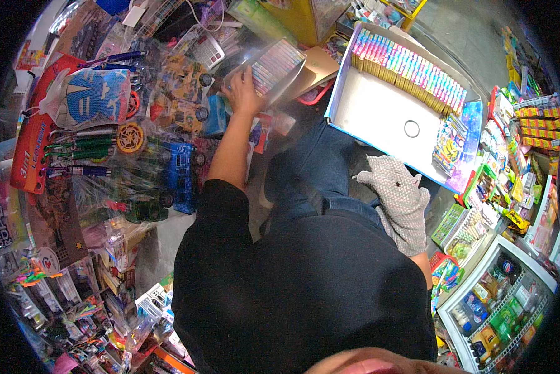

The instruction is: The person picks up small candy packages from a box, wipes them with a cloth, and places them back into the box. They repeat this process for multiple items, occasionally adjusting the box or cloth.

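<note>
My bare left hand (245, 93) reaches to the upper left of my lap. Its fingers lie against the near end of a clear plastic box (285, 89) that holds a row of thin colourful packs (275, 65); whether they grip it is unclear. My right hand wears a knitted grey-pink glove (397, 191) with a small dark hole. It is beside the near edge of an open cardboard box (383, 107). Inside that box, a row of shiny packs (406, 70) stands along the far wall. A dark ring mark (411, 129) shows on the white bottom, and flat printed packs (449, 145) lie at the right end.
Hanging packaged toys, including a blue toy vehicle (182, 173) and a red LED-light card (30, 145), crowd the left. A calculator (208, 52) is at the upper left. On the right are snack displays (509, 182), a green basket (449, 224) and a glass-topped cooler (499, 299).
</note>
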### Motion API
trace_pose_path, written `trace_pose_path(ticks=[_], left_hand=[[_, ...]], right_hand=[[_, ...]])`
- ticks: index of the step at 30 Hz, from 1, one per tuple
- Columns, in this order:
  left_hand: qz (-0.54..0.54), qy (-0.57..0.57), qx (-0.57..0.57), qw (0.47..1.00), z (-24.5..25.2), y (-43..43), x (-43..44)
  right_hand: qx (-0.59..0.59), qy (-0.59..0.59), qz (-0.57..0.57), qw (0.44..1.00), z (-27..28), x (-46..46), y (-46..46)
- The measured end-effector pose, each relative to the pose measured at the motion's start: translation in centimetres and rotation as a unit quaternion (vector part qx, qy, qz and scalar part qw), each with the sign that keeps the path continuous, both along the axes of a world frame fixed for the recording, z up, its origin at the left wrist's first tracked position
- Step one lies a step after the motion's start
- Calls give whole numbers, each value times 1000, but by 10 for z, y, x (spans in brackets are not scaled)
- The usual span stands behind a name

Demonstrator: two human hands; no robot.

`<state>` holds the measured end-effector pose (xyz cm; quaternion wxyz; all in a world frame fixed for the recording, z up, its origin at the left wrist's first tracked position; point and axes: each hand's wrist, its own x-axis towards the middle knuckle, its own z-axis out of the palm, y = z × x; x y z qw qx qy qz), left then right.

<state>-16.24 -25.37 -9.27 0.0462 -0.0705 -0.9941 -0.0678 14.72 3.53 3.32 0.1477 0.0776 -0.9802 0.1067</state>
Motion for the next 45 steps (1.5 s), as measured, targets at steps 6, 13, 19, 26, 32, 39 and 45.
trace_pose_path(ticks=[6,13,19,26,32,39,45], left_hand=[[-18,8,-16,1000,1,6,0],[-17,10,-46,999,4,16,-4],[-52,47,-22,997,3,23,-2],[-44,24,-17,999,1,36,-11],[-56,64,46,995,-1,26,-1],[-64,154,191,967,-5,-5,21],[-73,93,38,992,3,2,6]], right_hand=[[-20,-6,-9,1000,-2,1,-2],[-69,-15,4,997,-4,1,-1],[-64,-44,9,997,0,1,-2],[-95,-57,-7,994,0,3,-4],[-57,-58,10,997,0,2,-6],[-52,-39,33,997,6,-3,-8],[-49,-75,12,996,6,-1,-7]])
